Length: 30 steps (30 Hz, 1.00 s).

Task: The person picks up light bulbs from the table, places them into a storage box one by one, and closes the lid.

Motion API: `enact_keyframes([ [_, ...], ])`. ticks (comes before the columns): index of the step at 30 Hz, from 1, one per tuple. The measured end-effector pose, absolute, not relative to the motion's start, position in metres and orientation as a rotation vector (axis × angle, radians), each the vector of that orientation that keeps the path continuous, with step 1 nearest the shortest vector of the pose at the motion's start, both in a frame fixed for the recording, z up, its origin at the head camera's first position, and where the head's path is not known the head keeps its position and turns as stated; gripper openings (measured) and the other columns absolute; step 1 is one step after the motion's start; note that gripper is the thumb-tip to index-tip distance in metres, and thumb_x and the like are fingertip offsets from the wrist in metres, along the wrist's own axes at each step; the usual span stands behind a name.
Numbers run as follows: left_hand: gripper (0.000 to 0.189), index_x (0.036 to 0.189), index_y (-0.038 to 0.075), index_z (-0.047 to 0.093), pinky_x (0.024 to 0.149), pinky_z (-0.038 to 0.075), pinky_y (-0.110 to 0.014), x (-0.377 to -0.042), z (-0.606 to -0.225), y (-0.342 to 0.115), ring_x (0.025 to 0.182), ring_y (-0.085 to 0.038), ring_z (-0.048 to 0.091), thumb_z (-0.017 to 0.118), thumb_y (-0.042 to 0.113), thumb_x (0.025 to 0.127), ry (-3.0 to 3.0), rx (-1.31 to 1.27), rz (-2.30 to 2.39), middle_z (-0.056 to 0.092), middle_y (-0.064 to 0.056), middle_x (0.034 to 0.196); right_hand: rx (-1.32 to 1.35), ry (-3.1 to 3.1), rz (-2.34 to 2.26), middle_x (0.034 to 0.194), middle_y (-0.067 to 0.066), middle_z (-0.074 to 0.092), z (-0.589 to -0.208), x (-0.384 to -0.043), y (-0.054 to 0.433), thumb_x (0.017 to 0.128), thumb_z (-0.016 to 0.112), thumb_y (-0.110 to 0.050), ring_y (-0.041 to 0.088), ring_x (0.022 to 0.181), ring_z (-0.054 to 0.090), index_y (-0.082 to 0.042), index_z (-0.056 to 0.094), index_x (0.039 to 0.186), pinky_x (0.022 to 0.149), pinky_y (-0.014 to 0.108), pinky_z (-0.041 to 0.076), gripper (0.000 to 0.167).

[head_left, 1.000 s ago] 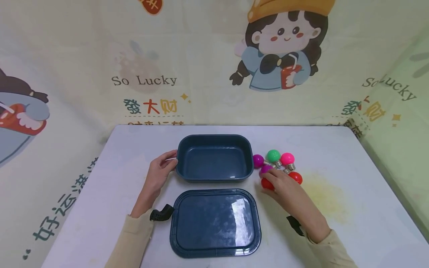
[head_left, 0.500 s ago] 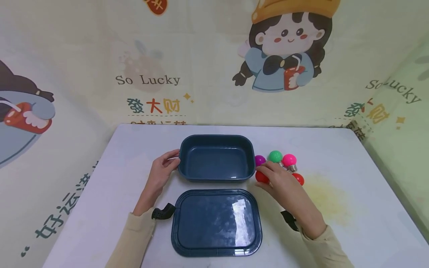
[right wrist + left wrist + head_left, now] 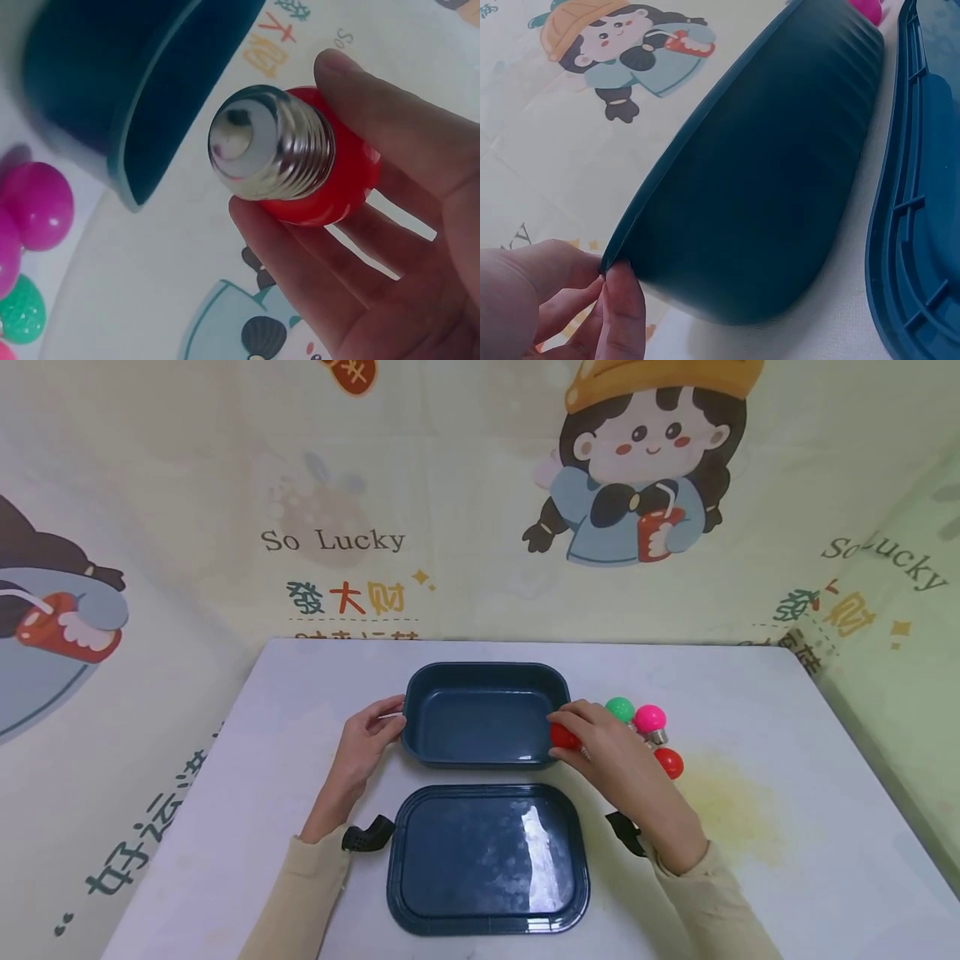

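Note:
Over the right end of a dark blue plastic box (image 3: 480,722), my right hand (image 3: 618,756) holds a red light bulb (image 3: 564,737). The right wrist view shows thumb and fingers around the red globe, its silver screw base (image 3: 289,146) facing the camera. The box stands uncovered, and its inside shows nothing in it. At the box's left end, my left hand (image 3: 365,742) pinches the rim (image 3: 615,251) between thumb and fingers. Right of the box lie more bulbs: green (image 3: 620,709), pink (image 3: 650,718) and red (image 3: 669,763). Purple bulbs (image 3: 37,204) are hidden behind the right hand in the head view.
A dark blue lid (image 3: 487,860) lies flat on the white table (image 3: 750,710), just in front of the box. A printed cloth (image 3: 465,527) hangs behind the table. Black camera mounts (image 3: 367,835) sit at both wrists.
My right hand has carried the red bulb left and away from the other bulbs, up to the box's right rim. The left hand stays at the box's left end.

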<state>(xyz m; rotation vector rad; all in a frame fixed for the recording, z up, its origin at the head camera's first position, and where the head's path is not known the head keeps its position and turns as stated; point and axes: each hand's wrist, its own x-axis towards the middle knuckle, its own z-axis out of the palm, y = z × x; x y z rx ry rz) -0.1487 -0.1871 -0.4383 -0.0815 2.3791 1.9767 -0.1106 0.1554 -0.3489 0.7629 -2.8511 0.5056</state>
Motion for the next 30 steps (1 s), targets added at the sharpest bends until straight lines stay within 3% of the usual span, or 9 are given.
enact_keyframes([
  [4,0.042,0.14,0.003,0.054,0.081,0.053,-0.014,-0.148,-0.437,-0.188,0.118,-0.032,0.059,0.059,0.013,0.1,2.376,-0.07,1.979,0.056,-0.019,0.135,0.78,-2.83,0.496,0.117,0.013,0.065,-0.348,-0.117,0.147,0.074,0.089,-0.02,0.029,0.107,0.063,-0.005,0.068,0.12,0.078,0.039,0.06,0.053],
  [14,0.042,0.14,0.003,0.054,0.082,0.054,-0.016,-0.151,-0.437,-0.188,0.111,-0.018,0.062,0.061,0.013,0.099,2.366,-0.079,1.974,0.057,-0.018,0.135,0.84,-2.847,0.55,0.118,0.012,0.065,-0.361,-0.141,0.13,0.077,0.086,-0.015,0.029,0.108,0.061,-0.007,0.068,0.12,0.081,0.04,0.06,0.048],
  [30,0.041,0.139,0.005,0.055,0.083,0.054,-0.016,-0.151,-0.437,-0.187,0.117,-0.028,0.061,0.061,0.014,0.099,2.346,-0.115,1.975,0.058,-0.017,0.135,0.887,-2.965,0.525,0.119,0.012,0.069,-0.388,-0.164,0.117,0.077,0.085,-0.009,0.03,0.112,0.061,-0.006,0.068,0.12,0.091,0.041,0.056,0.046],
])
